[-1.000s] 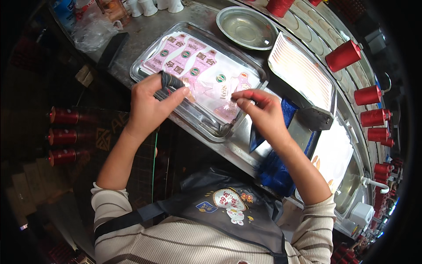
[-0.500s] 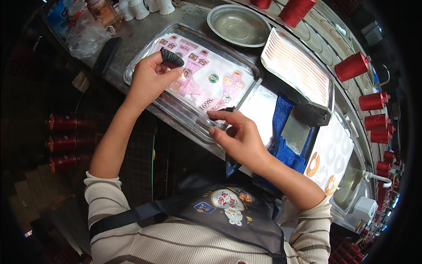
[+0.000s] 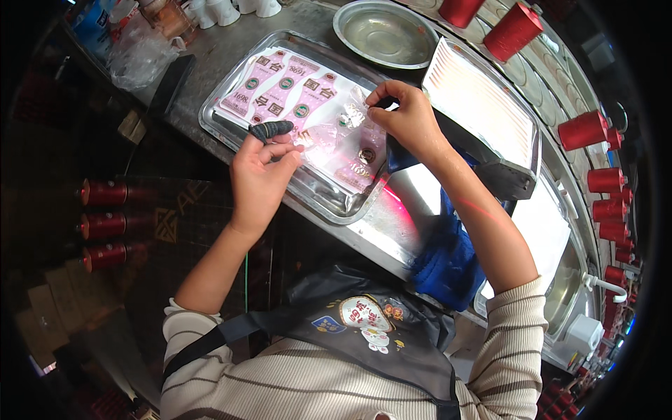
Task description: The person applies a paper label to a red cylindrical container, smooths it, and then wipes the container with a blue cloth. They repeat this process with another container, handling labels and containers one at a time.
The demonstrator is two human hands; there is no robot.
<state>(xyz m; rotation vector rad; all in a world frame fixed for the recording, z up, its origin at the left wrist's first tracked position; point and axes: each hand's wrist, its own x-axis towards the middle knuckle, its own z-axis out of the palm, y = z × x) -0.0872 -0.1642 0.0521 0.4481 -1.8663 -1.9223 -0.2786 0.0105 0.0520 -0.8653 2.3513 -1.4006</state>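
A sheet of pink and white decals (image 3: 308, 91) with gold and green marks lies in a shallow metal tray (image 3: 210, 112). Above its near right part, a thin clear decal film (image 3: 329, 134) shows faintly between my hands. My left hand (image 3: 262, 175) pinches the film's near left edge between thumb and fingers; a black ribbed finger cot (image 3: 271, 130) covers its index finger. With thumb and index finger my right hand (image 3: 413, 119) grips the film's far right end. Glare hides part of the film's outline.
Behind the tray stands a round metal basin (image 3: 385, 38). To the right are a ribbed, lit metal panel (image 3: 483, 105) and a blue cloth (image 3: 448, 269). Red cylindrical bottles (image 3: 514, 31) line the curved conveyor. A plastic bag (image 3: 140, 59) lies at far left.
My right hand has moved up and to the right, over the tray's right side. My left hand has come down and to the right, and the clear film now spans between them.
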